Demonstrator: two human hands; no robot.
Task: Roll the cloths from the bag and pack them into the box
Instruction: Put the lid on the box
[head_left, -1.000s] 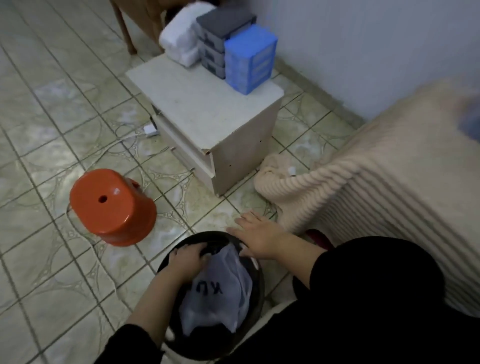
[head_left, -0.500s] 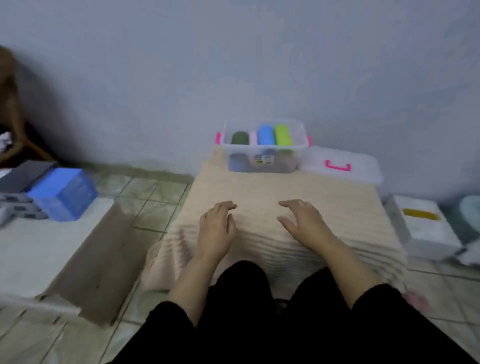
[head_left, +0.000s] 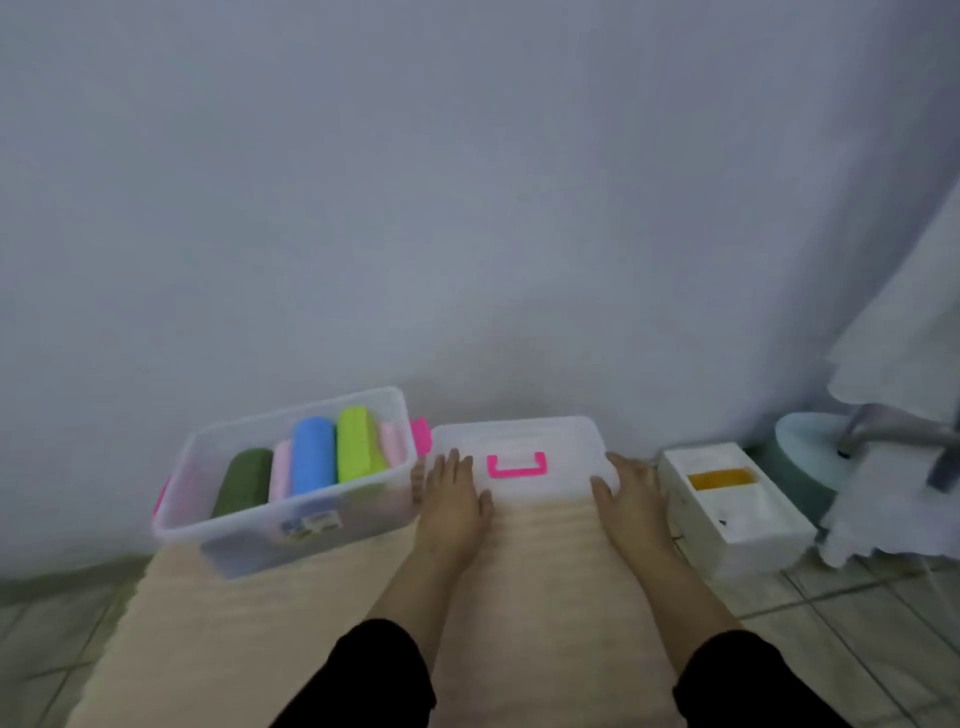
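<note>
Now both hands lie flat and spread on the clear lid (head_left: 519, 441), left hand (head_left: 453, 493) at its left edge, right hand (head_left: 628, 491) at its right. Left of it, the clear box (head_left: 291, 525) holds rolled cloths (head_left: 311, 462), seemingly five; blur hides detail.

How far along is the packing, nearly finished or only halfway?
Nearly finished, it seems. The clear box already holds rolled cloths: dark green, blue, lime green and pink ones. The left hand and right hand rest on the lid beside it. Left: closing the box. The bag is out of view.
</note>
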